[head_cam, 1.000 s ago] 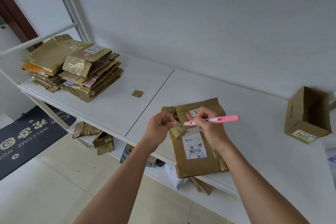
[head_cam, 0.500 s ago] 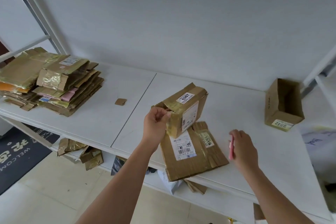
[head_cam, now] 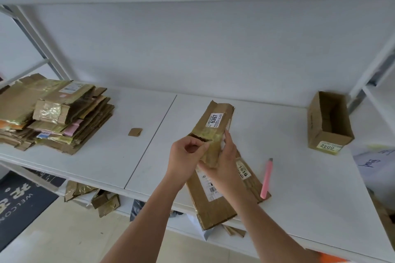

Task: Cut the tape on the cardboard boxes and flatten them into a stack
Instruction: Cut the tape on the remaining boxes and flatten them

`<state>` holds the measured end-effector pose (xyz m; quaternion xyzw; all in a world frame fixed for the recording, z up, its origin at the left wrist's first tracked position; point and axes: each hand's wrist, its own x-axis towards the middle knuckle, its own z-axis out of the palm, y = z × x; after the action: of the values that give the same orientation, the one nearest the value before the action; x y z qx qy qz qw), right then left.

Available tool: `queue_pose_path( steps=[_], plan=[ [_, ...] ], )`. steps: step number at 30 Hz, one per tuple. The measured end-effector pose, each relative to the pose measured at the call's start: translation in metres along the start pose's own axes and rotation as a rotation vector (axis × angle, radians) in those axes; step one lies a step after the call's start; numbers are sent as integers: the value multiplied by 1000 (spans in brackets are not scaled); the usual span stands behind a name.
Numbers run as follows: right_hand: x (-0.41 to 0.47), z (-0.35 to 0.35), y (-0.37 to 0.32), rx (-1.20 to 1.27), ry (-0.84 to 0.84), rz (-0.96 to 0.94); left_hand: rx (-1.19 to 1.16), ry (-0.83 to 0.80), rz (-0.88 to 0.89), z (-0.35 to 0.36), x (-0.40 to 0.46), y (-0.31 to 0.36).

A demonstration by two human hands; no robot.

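Centrally, both hands meet on one small box; every place below is given relative to that box.
Left fingers: the left hand (head_cam: 185, 157) curls its thumb and fingertips together, pinching the torn, tape-covered near-left corner of the small box (head_cam: 213, 132).
Right fingers: the right hand (head_cam: 223, 166) wraps round the box's near end from the right, fingers lying up its right side and thumb beneath; they are closed on it.
Hand pose: both forearms rise from the bottom edge and converge, wrists close together, backs of the hands facing the camera.
Small box: brown cardboard with shiny tape, labelled 6367, lifted off the shelf and tilted so its far end points up and away from the person.
Flattened box: directly beneath the small box and the hands, a flattened box (head_cam: 213, 207) with a white shipping label and a sticker reading 1519 lies on the white shelf (head_cam: 106, 156), its near end overhanging the shelf edge.
Cutter: a pink utility knife (head_cam: 266, 178) lies just right of the box, apart from both hands, its near tip touching the flattened cardboard.
Stack: well to the left, a stack of flattened boxes (head_cam: 53, 119).
Scrap: between stack and box, a small cardboard scrap (head_cam: 134, 132).
Open box: well to the right, an open box (head_cam: 328, 121) labelled 6042 lies on its side.
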<state>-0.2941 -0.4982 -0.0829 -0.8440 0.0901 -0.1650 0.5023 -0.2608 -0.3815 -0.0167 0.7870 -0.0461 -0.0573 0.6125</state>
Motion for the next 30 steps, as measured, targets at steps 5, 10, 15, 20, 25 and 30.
queue_pose_path(
  steps=[5, 10, 15, 20, 25, 30],
  plan=[
    [4, -1, -1, 25, 77, 49, 361, 102, 217, -14, -11, -7],
    [6, -13, -3, 134, 12, 40, 467, 151, 62, -21, -13, -25],
    [10, -27, -21, 220, -104, 21, 292, -127, 39, -17, -6, -16],
    [16, -50, -33, 131, -256, 25, 230, -7, -17, -23, 0, -13],
    [13, -59, -33, 189, -234, -35, 102, 50, -75, -31, 1, -1],
    [10, -57, -23, 186, -4, 21, -148, 47, -120, -32, -4, -2]
  ],
)
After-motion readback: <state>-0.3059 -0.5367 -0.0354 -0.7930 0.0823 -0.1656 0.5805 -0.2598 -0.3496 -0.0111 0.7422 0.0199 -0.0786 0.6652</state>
